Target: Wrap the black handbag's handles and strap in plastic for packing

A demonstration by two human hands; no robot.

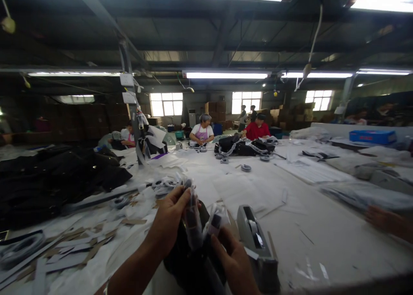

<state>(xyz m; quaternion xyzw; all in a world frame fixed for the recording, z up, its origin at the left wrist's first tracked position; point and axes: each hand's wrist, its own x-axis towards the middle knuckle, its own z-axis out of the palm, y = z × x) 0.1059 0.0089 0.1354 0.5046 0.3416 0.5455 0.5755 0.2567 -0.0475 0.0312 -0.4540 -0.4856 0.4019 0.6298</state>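
Observation:
My left hand [169,219] pinches a strap wrapped in clear plastic [192,217] between thumb and fingers, holding it up in front of me. Lower and to the right, my right hand [234,258] grips a second wrapped piece [215,219] with a dark part showing through its wrapping. Below both hands lies a black fabric item [180,256], perhaps a bag, mostly hidden by my arms. Just right of my right hand stands a grey tape dispenser [256,232] with a roll in it.
Black bags or cloth [58,179] heap up on the left, near scattered paper and card strips [74,247]. Rolled grey straps [166,185] lie beyond my left hand. Another person's hand [389,222] rests at the right edge; co-workers [202,131] sit across the white table.

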